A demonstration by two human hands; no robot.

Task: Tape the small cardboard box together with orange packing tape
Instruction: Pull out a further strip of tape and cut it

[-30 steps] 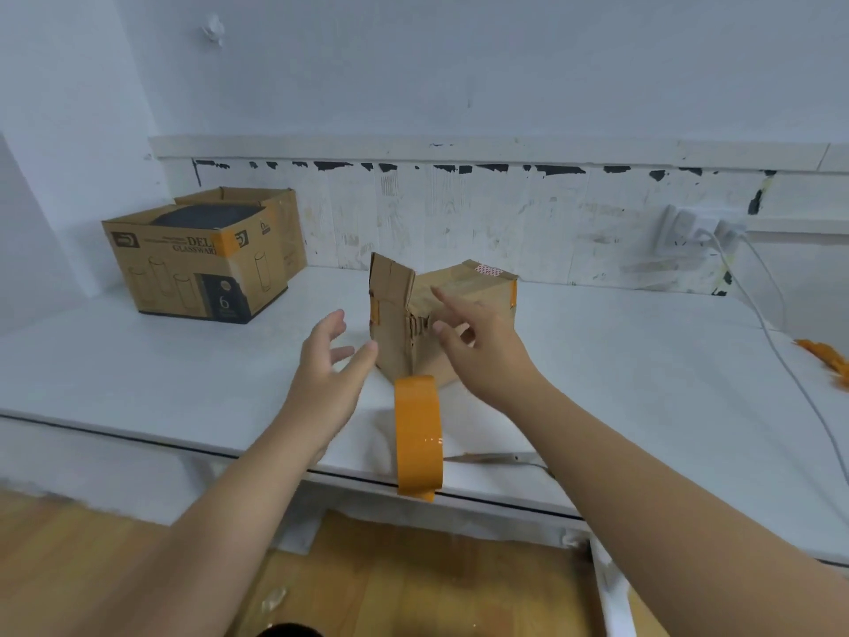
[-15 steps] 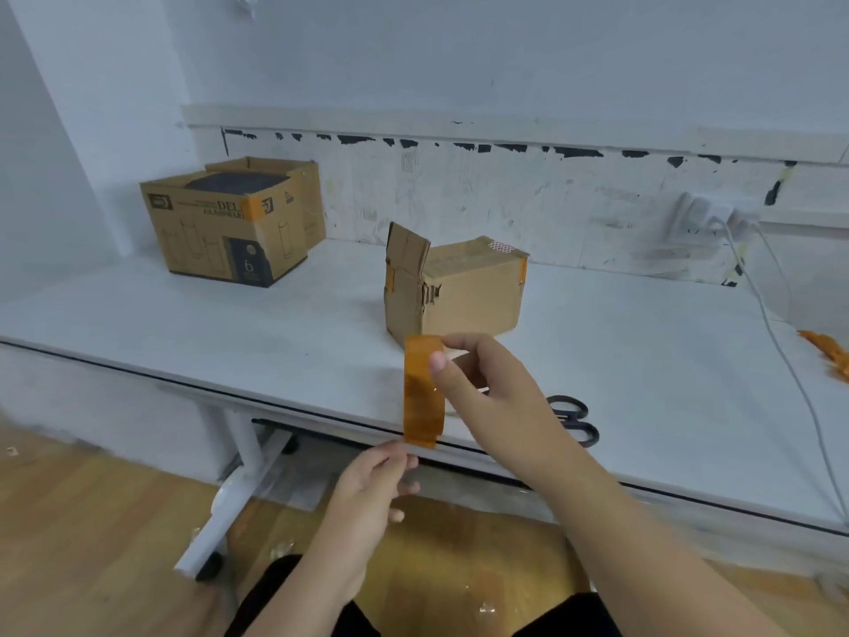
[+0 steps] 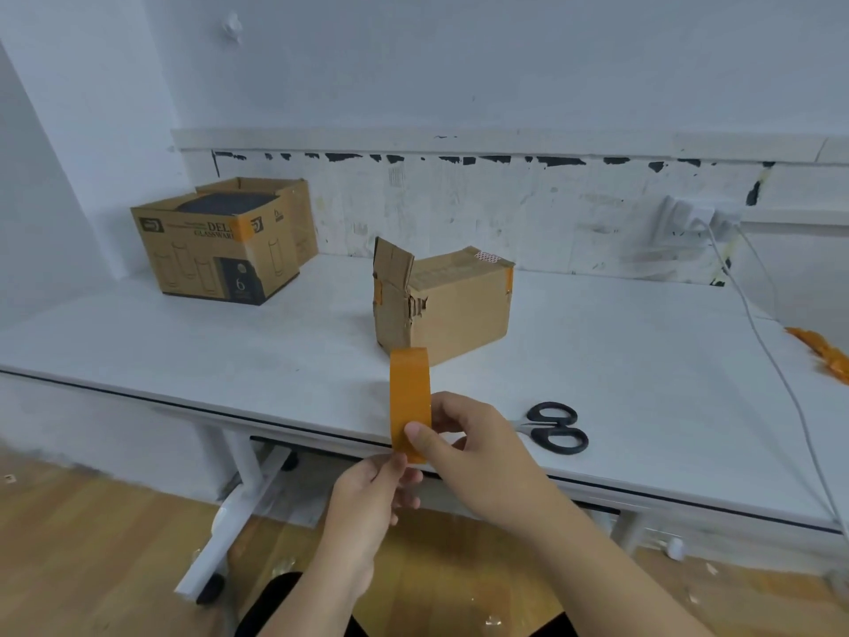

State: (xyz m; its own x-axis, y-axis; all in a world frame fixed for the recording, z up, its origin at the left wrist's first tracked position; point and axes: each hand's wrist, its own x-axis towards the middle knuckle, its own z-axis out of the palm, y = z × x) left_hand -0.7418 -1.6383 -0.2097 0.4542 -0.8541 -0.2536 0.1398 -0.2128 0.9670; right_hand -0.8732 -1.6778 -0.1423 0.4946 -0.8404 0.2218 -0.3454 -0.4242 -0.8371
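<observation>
My right hand (image 3: pixel 478 445) holds the roll of orange packing tape (image 3: pixel 410 397) edge-on in front of me, thumb (image 3: pixel 425 441) pressed on the outer face, fingers curled behind it. The roll stands upright, over the near edge of the bench (image 3: pixel 229 356). My left hand (image 3: pixel 372 491) sits just below it, fingertips pinching at the roll's lower rim; whether a loose tape end is between them I cannot tell.

The small cardboard box (image 3: pixel 448 303) rests on the bench beyond the roll, near the middle, apart from both hands. Its left end flap stands up, ragged along the torn edge. Short pieces of orange tape show on the left flap and on the right top corner.

Black-handled scissors (image 3: pixel 553 427) lie flat on the bench to the right of my right hand, near the front edge. A larger printed carton (image 3: pixel 220 250) sits at the back left by the wall, top open, with a strip of orange tape on its front top edge. A crumpled wad of orange tape (image 3: pixel 822 354) lies at the far right of the bench. A white cable (image 3: pixel 781 374) runs from a wall socket across the right side of the bench.
</observation>
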